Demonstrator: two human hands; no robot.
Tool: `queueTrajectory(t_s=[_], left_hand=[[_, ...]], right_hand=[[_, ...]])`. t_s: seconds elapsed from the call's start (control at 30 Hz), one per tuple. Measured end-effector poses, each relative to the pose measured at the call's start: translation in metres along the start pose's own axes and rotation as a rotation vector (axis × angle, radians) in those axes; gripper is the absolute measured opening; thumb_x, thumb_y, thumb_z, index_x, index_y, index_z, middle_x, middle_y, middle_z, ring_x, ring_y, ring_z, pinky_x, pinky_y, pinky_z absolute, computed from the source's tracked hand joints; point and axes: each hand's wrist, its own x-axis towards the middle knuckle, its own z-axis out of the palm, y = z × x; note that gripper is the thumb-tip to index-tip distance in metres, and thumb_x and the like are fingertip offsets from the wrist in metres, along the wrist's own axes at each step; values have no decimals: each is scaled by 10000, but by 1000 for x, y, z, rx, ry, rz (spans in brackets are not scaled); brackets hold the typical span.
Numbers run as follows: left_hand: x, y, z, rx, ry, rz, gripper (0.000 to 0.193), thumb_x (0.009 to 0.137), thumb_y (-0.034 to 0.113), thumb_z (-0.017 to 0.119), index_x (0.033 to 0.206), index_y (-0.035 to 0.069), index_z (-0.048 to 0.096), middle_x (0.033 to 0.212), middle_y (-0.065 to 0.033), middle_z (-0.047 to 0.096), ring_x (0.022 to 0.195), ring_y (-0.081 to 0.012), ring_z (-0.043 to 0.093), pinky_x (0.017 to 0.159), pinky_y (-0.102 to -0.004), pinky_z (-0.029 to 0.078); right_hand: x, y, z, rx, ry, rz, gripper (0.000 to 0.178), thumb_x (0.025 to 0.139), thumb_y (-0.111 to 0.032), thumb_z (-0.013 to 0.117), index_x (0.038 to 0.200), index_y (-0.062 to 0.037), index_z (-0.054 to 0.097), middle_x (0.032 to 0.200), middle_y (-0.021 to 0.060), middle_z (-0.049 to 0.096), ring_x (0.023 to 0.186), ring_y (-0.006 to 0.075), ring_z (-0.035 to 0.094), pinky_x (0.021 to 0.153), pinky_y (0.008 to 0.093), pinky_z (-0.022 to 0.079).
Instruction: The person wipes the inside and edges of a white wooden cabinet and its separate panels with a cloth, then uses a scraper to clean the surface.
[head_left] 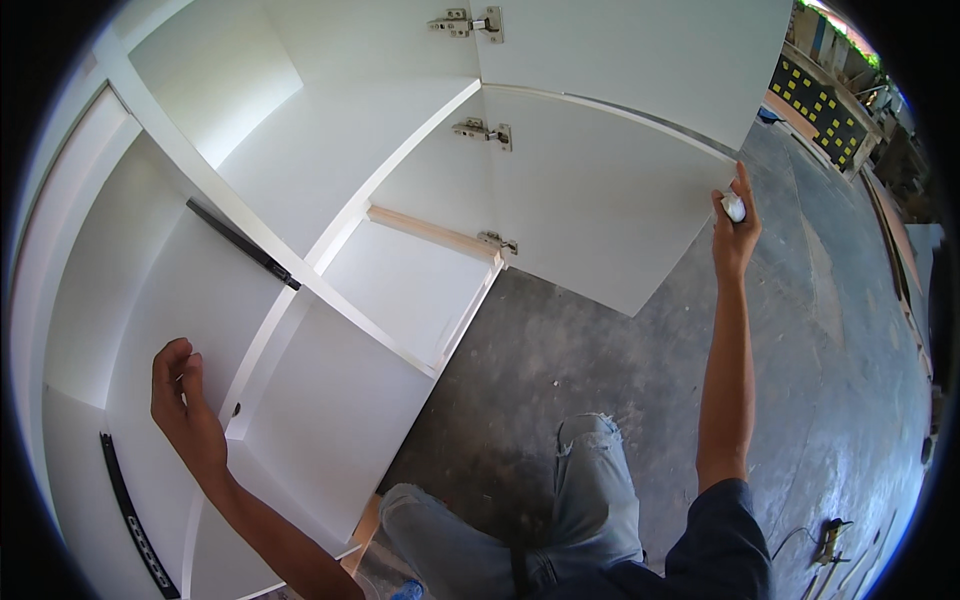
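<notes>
My right hand is stretched out to the free edge of the lower white cabinet door, which stands swung open. Its index finger points up along the door's upper corner. A small white crumpled wad, perhaps cloth or tissue, is held between the thumb and fingers. My left hand hovers before the white cabinet, fingers loosely curled and nothing visible in them. Nearest to it are a dark drawer slide on the inner panel and another black slide lower down.
Above the lower door, an upper white door also stands open. Metal hinges join the doors to the cabinet. My knees are over the grey concrete floor. A tool with a cord lies at the lower right.
</notes>
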Motion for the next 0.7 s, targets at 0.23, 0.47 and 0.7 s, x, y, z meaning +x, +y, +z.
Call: queueTrajectory(t_s=[0.23, 0.47, 0.7], left_hand=[[-1, -6, 4, 0, -34, -35, 259, 991, 145, 604, 1197, 9, 681, 1132, -106, 697, 1051, -210, 644, 976, -337, 480], [6, 4, -7, 122, -60, -83, 280, 1003, 168, 594, 1209, -7, 668, 1161, -105, 690, 1078, -222, 642, 991, -345, 472], [4, -12, -2, 102, -147, 4, 272, 982, 80, 580, 1231, -2, 650, 1172, -119, 681, 1049, -225, 651, 943, -356, 494]], right_hand=[[-98, -8, -34, 230, -101, 546, 356, 943, -231, 687, 1250, -54, 724, 1168, 93, 741, 904, 118, 641, 693, 271, 482], [-288, -126, -67, 722, -840, 1182, 487, 881, -418, 676, 1127, 1, 705, 1059, 124, 721, 939, 195, 674, 768, 338, 544], [-302, -165, -84, 185, -1799, 910, 545, 982, -525, 639, 1143, -13, 730, 1035, 92, 746, 958, 191, 678, 803, 362, 514]])
